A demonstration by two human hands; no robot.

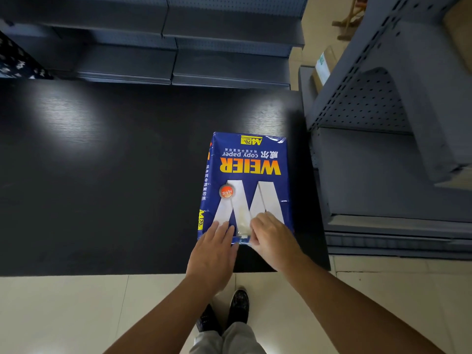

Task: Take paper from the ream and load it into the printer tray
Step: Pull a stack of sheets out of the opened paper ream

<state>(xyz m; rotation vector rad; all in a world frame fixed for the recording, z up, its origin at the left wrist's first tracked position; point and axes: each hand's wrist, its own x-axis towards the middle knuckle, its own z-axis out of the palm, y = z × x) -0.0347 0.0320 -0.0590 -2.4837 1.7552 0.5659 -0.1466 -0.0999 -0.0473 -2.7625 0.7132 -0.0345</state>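
A blue ream of copy paper with orange lettering and a big white W lies flat on the dark table, near its right end. My left hand rests flat on the ream's near left corner, fingers spread. My right hand is curled over the near edge of the wrapper, fingertips pinching at the torn flap in the middle. A little white paper shows at that flap. No printer or tray is in view.
Grey metal shelving runs behind the table. Another grey shelf unit stands close to the table's right end. Pale floor tiles and my shoes lie below the table's front edge.
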